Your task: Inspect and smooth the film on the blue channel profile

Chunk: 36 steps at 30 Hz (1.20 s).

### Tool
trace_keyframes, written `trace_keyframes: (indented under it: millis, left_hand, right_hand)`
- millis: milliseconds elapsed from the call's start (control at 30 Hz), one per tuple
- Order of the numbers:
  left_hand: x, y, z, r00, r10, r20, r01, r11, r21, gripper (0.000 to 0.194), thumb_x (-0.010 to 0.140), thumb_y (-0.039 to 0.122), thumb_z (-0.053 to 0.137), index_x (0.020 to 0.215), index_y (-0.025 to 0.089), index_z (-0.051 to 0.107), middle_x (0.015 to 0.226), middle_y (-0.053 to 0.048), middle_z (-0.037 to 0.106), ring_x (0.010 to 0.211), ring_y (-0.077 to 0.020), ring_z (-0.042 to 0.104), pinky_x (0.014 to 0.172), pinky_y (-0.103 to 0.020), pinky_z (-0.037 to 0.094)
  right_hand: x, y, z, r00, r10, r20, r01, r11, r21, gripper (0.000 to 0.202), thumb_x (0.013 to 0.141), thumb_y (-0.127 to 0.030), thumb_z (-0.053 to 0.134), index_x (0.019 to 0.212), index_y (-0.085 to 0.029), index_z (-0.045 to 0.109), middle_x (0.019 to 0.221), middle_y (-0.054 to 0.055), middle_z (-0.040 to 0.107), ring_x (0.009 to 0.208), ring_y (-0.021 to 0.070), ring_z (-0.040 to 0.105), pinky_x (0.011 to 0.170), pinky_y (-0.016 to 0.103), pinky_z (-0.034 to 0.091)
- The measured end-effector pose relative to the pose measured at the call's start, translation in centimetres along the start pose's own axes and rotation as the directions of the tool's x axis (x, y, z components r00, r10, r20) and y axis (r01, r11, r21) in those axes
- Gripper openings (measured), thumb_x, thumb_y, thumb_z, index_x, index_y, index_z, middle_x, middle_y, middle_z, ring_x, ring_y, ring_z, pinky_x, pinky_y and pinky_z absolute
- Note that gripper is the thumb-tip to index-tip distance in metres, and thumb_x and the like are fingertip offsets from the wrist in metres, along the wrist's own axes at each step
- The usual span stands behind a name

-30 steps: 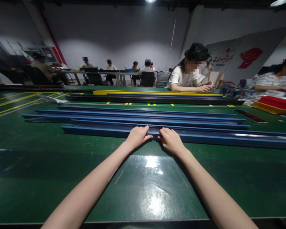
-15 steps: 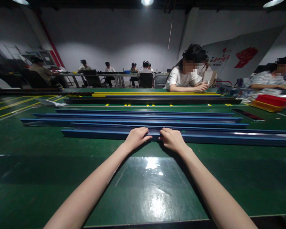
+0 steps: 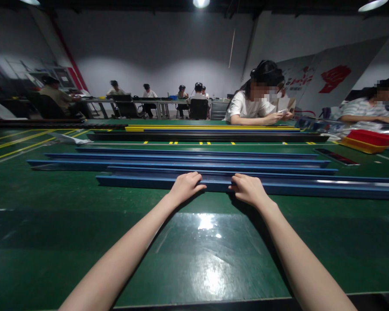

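A long blue channel-shaped rail (image 3: pixel 136 181) lies crosswise on the green table (image 3: pixel 84 224), running out of view at the right. My left hand (image 3: pixel 186 186) is on its near wall, fingers curled over the edge and thumb on the front side. Farther right along the same rail, my right hand (image 3: pixel 247 188) grips it, fingers bent over the near wall. More blue rails (image 3: pixel 65 164) lie parallel just beyond this one.
Black rails (image 3: pixel 207 137) and yellow rails (image 3: pixel 194 128) lie farther back. A phone (image 3: pixel 337 157) and a red bin (image 3: pixel 371 139) are at the right, white paper (image 3: pixel 69 139) at the left. A person (image 3: pixel 249 106) leans at the far edge.
The near blue rail has slid to the right, and my right hand has moved right with it. My left hand has stayed in nearly the same place. The person opposite has shifted their hands.
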State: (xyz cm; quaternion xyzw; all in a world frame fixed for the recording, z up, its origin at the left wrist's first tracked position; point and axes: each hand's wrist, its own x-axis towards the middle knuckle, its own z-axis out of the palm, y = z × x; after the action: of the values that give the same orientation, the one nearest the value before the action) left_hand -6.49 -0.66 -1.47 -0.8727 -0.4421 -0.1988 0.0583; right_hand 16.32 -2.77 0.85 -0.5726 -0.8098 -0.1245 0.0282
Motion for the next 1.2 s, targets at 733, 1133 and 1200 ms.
trace_keyframes:
  millis: [733, 1133, 1200]
  left_hand:
    - [0.0, 0.3, 0.2, 0.999, -0.051, -0.013, 0.051, 0.998, 0.034, 0.026, 0.082, 0.044, 0.050, 0.080, 0.018, 0.055, 0.083, -0.003, 0.059, 0.081, -0.0163, 0.055, 0.067, -0.024, 0.039]
    - [0.1, 0.3, -0.2, 1.000, 0.009, -0.030, -0.007, 0.998, 0.060, 0.027, 0.083, 0.044, 0.050, 0.080, 0.018, 0.056, 0.084, -0.002, 0.062, 0.082, -0.0158, 0.057, 0.068, -0.024, 0.040]
    - [0.1, 0.2, -0.1, 0.999, 0.013, -0.041, -0.011, 0.999, 0.045, 0.027, 0.082, 0.044, 0.050, 0.081, 0.018, 0.057, 0.084, -0.002, 0.062, 0.082, -0.0158, 0.057, 0.068, -0.024, 0.040]
  right_hand:
    - [0.7, -2.0, 1.4, 0.981, -0.070, -0.181, 0.081, 0.996, 0.049, 0.025, 0.086, -0.039, 0.043, 0.082, -0.018, 0.055, 0.086, 0.007, 0.061, 0.083, 0.0175, 0.053, 0.060, 0.026, 0.029]
    - [0.7, -1.3, 0.4, 0.993, -0.050, -0.110, 0.053, 0.998, 0.020, 0.025, 0.085, -0.038, 0.043, 0.079, -0.018, 0.057, 0.084, 0.005, 0.063, 0.082, 0.0172, 0.056, 0.053, 0.027, 0.023]
    - [0.5, -0.8, 0.3, 0.995, -0.027, -0.094, 0.028, 0.999, 0.017, 0.025, 0.084, -0.039, 0.043, 0.080, -0.018, 0.057, 0.085, 0.005, 0.064, 0.082, 0.0172, 0.057, 0.053, 0.026, 0.022]
